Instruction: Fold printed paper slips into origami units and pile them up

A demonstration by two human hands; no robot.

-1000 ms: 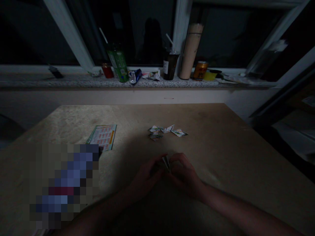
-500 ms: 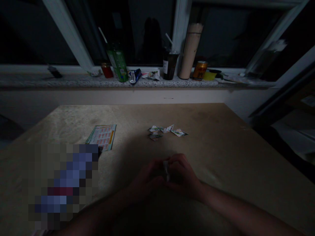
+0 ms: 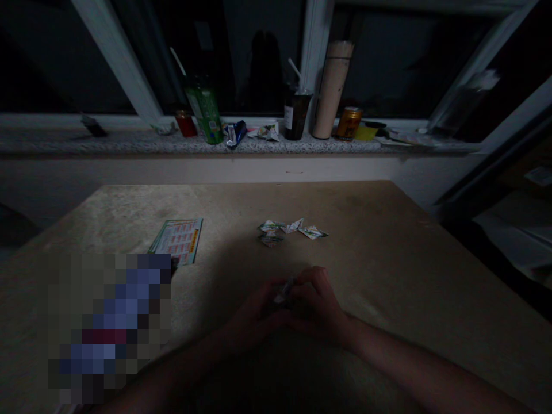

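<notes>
My left hand (image 3: 259, 313) and my right hand (image 3: 323, 302) meet low in the middle of the head view, over the near part of the table. Between their fingers is a small pale piece of folded paper (image 3: 283, 292), dark and partly covered. The fingers of both hands are bent closed around it. Farther off lie several folded printed paper pieces (image 3: 313, 232) with pointed corners, close together. To the left rests a stack of printed leaflets (image 3: 180, 238) with rows of small print.
A pixelated blue patch (image 3: 125, 302) hides something beside my left forearm. Along the granite windowsill (image 3: 254, 146) stand a green bottle (image 3: 209, 118), a dark cup with a straw (image 3: 295, 118), a tall beige flask (image 3: 332, 92) and an orange can (image 3: 348, 123).
The folded paper has turned between my fingers, from nearly upright to slanting, and shows more toward my left hand. My right fingers have shifted slightly. The pieces on the table lie as before.
</notes>
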